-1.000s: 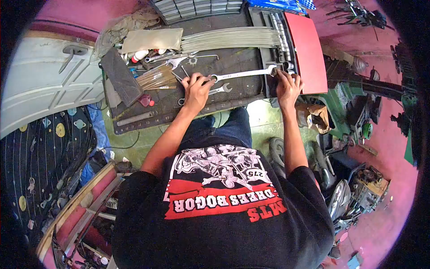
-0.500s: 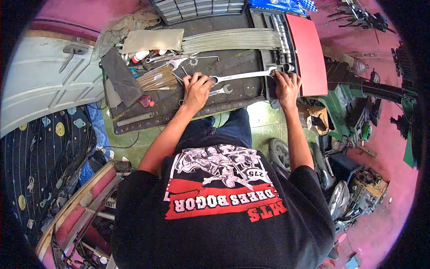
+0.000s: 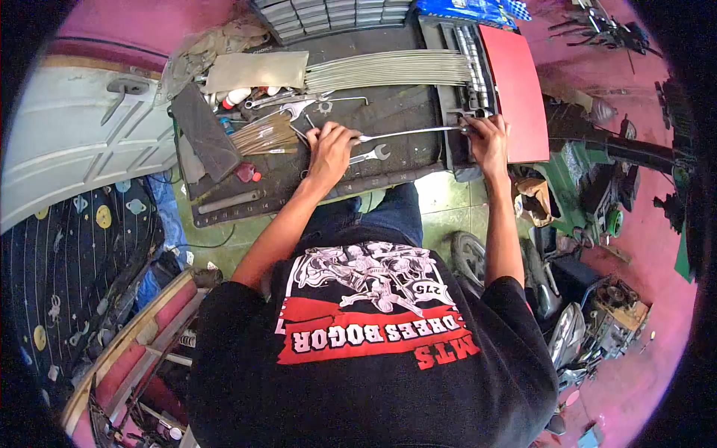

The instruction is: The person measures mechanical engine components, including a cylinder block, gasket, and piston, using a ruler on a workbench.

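Note:
A long chrome combination wrench (image 3: 411, 132) is held level over the dark workbench, its narrow edge towards me. My left hand (image 3: 330, 154) is closed on its left end, and my right hand (image 3: 489, 142) pinches the other end beside the socket rail. Below it on the mat lies a shorter open-end wrench (image 3: 371, 154), partly behind my left hand. To the left of that hand are a bundle of thin brown sticks (image 3: 265, 136) and another open-end wrench (image 3: 297, 107).
Thin metal rods (image 3: 388, 69) run across the bench to a row of sockets (image 3: 469, 56). A red panel (image 3: 512, 93) borders the right side, and a drawer cabinet (image 3: 336, 15) stands at the back. At left lies a dark flat block (image 3: 205, 128).
The wrench has turned about its length, from showing its broad face to showing its narrow edge. My right hand has shifted slightly to the right with it.

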A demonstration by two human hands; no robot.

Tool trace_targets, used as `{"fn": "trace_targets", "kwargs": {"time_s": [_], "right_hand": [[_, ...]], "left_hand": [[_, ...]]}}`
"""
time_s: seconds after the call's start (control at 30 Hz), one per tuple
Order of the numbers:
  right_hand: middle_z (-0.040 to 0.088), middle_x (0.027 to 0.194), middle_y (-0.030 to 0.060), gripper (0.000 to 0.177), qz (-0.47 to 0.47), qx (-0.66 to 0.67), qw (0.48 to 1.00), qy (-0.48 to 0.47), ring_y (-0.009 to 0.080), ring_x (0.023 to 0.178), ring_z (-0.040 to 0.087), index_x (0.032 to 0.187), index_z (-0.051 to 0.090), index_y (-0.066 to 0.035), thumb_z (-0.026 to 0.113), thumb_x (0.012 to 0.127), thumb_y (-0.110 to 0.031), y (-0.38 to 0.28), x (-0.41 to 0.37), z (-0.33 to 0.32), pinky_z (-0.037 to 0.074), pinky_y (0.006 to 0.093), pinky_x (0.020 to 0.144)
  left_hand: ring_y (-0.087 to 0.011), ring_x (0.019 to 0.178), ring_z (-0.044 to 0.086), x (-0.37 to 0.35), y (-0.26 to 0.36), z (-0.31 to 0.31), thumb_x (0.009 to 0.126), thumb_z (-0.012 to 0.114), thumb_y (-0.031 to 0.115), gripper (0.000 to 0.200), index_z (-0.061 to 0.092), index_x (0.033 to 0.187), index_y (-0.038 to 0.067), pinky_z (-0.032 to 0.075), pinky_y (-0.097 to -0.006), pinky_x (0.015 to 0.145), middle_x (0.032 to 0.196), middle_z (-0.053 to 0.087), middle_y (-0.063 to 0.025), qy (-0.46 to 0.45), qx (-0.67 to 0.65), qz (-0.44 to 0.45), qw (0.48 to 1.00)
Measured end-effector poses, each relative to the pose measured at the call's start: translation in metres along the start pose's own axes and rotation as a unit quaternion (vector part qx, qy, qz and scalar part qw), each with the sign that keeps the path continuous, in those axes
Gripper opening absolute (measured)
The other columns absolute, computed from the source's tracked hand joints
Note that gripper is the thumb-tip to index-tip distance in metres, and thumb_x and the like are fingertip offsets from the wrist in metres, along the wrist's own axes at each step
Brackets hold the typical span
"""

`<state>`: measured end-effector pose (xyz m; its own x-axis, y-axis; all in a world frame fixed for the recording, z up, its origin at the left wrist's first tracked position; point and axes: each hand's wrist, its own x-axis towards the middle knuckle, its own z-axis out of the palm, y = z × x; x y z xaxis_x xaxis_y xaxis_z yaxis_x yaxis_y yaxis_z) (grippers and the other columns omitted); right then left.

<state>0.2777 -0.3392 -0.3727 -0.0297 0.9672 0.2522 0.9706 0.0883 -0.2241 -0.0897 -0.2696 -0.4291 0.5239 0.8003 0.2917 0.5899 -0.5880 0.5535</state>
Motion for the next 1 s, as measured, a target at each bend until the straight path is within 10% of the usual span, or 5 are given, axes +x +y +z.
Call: {"fn": "trace_targets", "kwargs": {"time_s": [0.47,0.7,1.0], "right_hand": [[0.075,0.103,-0.0012,0.034,0.093,0.007,0.989,0.119,0.0257,0.098,0.058,0.113,0.078,-0.019,0.074,0.081,-0.01,-0.024,0.03,0.018,0.038,0.0427,0.096],[0.068,0.101,0.002,0.024,0.01,-0.109,0.992,0.054,0.0257,0.101,0.057,0.112,0.077,-0.02,0.071,0.09,-0.027,-0.056,0.015,0.036,0.04,0.047,0.094],[0.067,0.093,0.0012,0.03,-0.086,0.032,0.995,0.029,0.0267,0.096,0.058,0.108,0.077,-0.016,0.072,0.079,-0.012,-0.13,0.034,0.077,0.042,0.0469,0.093]], "left_hand": [[-0.0216,0.104,0.059,0.022,-0.012,0.013,0.085,0.074,0.013,0.019,0.078,0.104,0.015,0.032,-0.0463,0.092,0.096,0.071,0.0018,0.019,-0.002,-0.009,1.0],[-0.0187,0.109,0.059,0.002,-0.008,0.01,0.082,0.08,0.025,0.026,0.078,0.106,0.017,0.031,-0.0452,0.097,0.113,0.075,0.0054,0.056,-0.001,0.005,0.998],[-0.0197,0.107,0.06,-0.007,-0.006,0.02,0.081,0.075,0.013,0.011,0.079,0.091,0.015,0.032,-0.045,0.096,0.111,0.076,0.0036,0.073,-0.013,-0.003,0.997]]}}
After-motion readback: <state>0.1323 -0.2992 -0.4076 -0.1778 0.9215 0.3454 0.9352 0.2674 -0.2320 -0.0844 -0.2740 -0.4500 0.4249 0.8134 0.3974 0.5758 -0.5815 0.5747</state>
